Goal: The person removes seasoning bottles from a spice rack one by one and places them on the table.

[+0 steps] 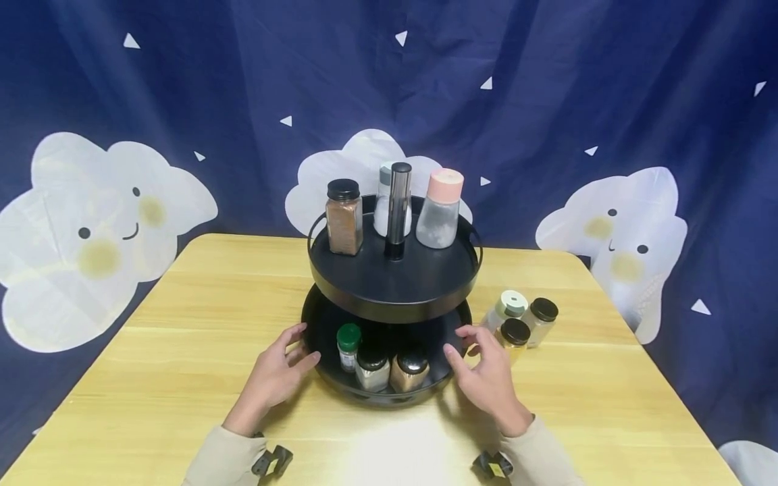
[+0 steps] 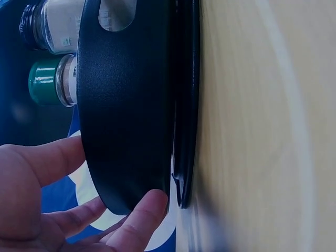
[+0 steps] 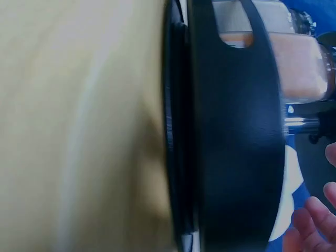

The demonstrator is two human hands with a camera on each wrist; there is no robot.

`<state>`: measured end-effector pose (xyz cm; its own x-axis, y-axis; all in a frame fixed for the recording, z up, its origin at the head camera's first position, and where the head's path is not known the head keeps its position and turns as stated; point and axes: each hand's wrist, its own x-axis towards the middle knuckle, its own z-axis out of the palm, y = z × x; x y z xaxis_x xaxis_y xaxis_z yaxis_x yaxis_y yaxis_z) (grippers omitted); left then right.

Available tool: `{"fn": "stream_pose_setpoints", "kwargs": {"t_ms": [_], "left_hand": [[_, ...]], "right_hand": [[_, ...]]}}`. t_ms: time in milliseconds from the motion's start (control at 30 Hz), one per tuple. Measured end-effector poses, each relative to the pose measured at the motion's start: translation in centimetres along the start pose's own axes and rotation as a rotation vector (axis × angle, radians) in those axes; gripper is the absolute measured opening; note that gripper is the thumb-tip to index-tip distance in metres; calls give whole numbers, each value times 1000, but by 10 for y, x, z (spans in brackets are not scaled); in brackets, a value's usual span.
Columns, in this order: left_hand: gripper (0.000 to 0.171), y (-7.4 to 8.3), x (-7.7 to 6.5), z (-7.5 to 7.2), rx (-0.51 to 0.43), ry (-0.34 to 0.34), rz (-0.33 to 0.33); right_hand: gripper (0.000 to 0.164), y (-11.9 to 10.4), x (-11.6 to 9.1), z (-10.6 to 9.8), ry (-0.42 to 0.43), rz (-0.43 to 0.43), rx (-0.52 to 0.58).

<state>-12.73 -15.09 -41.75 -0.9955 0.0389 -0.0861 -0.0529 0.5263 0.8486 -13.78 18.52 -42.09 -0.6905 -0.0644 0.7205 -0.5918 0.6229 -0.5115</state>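
A black two-tier tray (image 1: 401, 283) stands mid-table. My left hand (image 1: 276, 374) grips the left wall of the lower tier (image 2: 126, 100), thumb over the rim and a finger along the outside. At the right side is my right hand (image 1: 486, 374), fingers spread and holding nothing; the right wrist view has its fingertips (image 3: 317, 218) above the rim. Up front on the lower tier are a green-capped jar (image 1: 349, 347) and two black-lidded jars (image 1: 373, 371). The upper tier carries a jar of brown powder (image 1: 344, 226), a pink-capped bottle (image 1: 440, 216) and a grey-capped bottle (image 1: 383, 209).
Just right of the tray, near my right hand, three jars (image 1: 543, 317) stand on the wooden table (image 1: 231, 283). A metal post (image 1: 399, 209) rises through the upper tier. Behind the table hangs a blue curtain (image 1: 340, 67) with clouds.
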Motion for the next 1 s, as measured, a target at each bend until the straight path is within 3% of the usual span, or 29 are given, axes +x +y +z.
{"fn": "stream_pose_setpoints", "kwargs": {"t_ms": [400,700,833,933,1000], "left_hand": [[62,2,-3,3,8,5,-7],[63,5,-2,6,25,49,30],[63,11,-2,4,66,120,144],[62,18,-1,1,84,149,293],[61,22,2,-1,124,132,405]], "right_hand": [[18,8,-15,3,-115,31,-1],[27,19,-17,1,-141,-20,-1],[29,21,-17,2,-156,7,20],[30,22,-18,4,-156,23,37],[31,23,-18,5,-153,29,44]]}}
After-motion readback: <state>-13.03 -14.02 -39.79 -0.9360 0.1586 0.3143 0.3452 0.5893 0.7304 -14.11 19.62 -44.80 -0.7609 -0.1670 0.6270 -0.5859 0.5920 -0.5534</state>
